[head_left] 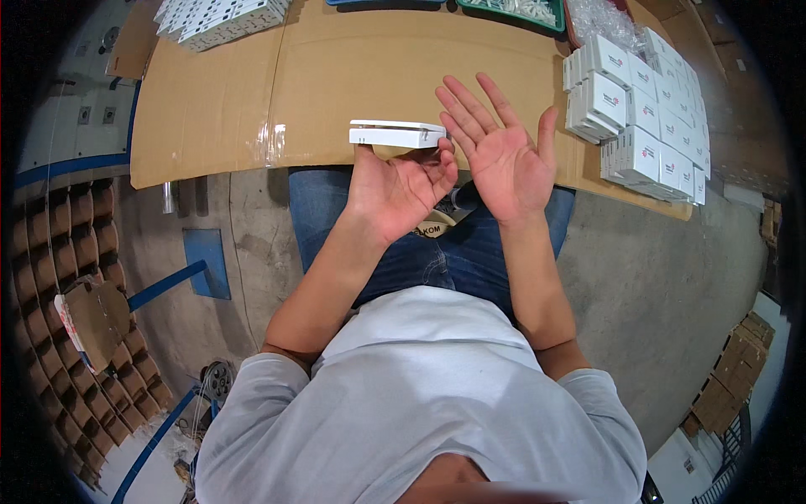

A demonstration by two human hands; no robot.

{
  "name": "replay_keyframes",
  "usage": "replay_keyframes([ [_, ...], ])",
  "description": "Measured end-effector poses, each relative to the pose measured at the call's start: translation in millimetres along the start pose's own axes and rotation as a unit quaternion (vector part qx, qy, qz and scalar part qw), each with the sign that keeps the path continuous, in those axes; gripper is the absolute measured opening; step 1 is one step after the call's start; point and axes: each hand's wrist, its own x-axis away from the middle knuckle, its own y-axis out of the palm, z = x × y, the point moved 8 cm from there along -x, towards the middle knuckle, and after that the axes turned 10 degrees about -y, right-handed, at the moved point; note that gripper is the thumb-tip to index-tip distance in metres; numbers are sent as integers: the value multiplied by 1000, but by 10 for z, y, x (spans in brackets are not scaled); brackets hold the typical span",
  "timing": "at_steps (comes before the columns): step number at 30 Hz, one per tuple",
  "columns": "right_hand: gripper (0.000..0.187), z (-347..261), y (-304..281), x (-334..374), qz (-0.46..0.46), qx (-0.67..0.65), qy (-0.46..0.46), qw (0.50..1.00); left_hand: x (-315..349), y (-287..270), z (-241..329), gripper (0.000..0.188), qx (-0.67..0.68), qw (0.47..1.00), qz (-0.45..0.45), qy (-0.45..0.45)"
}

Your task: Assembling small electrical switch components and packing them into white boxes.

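My left hand holds a small flat white box by its ends, thumb on the left and fingers curled at the right. It is up at the near edge of the cardboard-covered table, with a narrow side toward me. A dark gap runs along the box's upper edge, as if its lid sits slightly raised; what is inside is hidden. Just to the right, my right hand is raised palm up with fingers spread and holds nothing. Its fingertips reach over the table, apart from the box.
Stacked white boxes line the table's right side. White pieces with dark slots stand at the far left. A green tray of small pale parts and a bin of clear plastic bags sit at the back. Cardboard covers the tabletop.
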Motion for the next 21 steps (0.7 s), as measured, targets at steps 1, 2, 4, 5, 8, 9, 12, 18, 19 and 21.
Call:
replay_keyframes([
  [1,92,-3,12,1,-4,-1,0,1000,0,-2,4,69,0,1000,0,0],
  [2,92,-6,26,3,-7,-2,0,1000,-5,16,-9,67,3,1000,-15,-13],
  [4,92,-12,54,12,-8,-5,2,1000,-9,26,-17,65,5,999,-30,-26],
  [5,93,-13,65,15,-9,-7,3,1000,-11,25,-34,63,13,998,-36,-42],
  [8,93,-13,93,11,-17,-28,9,999,-2,56,-58,59,17,997,-49,-57],
  [9,93,-16,95,12,-17,-28,9,999,2,75,-63,58,14,997,-54,-58],
  [12,93,-25,108,19,-19,-43,12,999,8,106,-86,56,26,996,-56,-69],
  [18,94,-28,111,22,-20,-45,14,999,12,97,-90,56,27,996,-49,-72],
  [19,94,-27,104,19,-19,-42,14,999,12,95,-91,56,27,996,-49,-72],
  [21,95,-29,104,20,-20,-20,11,1000,19,103,-94,57,29,995,-57,-72],
])
